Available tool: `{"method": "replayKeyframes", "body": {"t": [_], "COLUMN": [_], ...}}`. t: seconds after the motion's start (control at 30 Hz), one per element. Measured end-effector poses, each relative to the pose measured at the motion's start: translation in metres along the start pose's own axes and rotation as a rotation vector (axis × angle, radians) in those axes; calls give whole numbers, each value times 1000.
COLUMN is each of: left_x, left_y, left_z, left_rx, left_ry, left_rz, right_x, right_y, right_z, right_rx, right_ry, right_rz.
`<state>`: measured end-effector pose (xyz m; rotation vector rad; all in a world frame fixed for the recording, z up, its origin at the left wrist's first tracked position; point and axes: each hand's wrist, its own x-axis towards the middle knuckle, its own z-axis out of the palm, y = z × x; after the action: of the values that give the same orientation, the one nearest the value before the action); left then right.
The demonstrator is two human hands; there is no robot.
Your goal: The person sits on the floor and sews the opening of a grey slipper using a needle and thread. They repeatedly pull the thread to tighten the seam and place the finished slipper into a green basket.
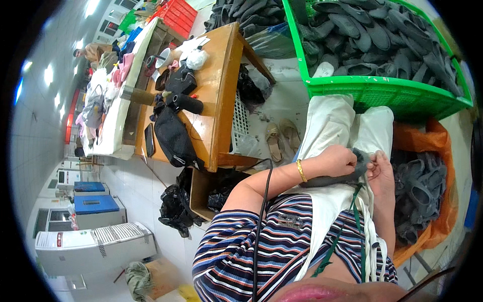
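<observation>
- Over the lap, the left hand [338,160] was closed around a dark grey shoe piece [332,177].
- The right hand [381,173] pinched its far end.
- A green crate [387,93] of similar pieces stood just beyond the knees.

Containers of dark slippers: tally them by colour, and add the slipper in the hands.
Green crate: 1
Orange bag: 1
Dark slipper held between left hand and right hand: 1
Total: 3
</observation>
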<state>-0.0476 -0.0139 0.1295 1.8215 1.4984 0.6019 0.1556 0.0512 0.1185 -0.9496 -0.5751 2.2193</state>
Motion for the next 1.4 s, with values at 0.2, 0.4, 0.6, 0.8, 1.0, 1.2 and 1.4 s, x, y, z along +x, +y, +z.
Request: {"method": "replayKeyframes", "body": {"t": [0.2, 0.4, 0.6, 0.8, 1.0, 1.2, 1.4], "left_x": [3, 7, -3, -32, -44, -49, -47], "left_y": [-11, 3, 0, 7, 31, 41, 46], "left_z": [17, 6, 16, 9, -10, -1, -2], "left_rx": [75, 45, -246, -360, -1546, -1399, -1435], "left_ry": [24, -127, -55, 130, 158, 282, 279], "left_rz": [-69, -302, -184, -67, -458, -366, -229], "right_x": [3, -5, 4, 0, -31, -39, -44], "right_y": [-37, -45, -18, -9, -9, -8, -8], "right_z": [-28, -38, -27, 4, 39, 34, 33], "right_rx": [272, -215, -1210, -1054, -1284, -1374, -1152], "right_ry": [-73, 28, 268, 80, 81, 62, 87], "right_rz": [-161, -455, -493, -493, -958, -902, -789]}}
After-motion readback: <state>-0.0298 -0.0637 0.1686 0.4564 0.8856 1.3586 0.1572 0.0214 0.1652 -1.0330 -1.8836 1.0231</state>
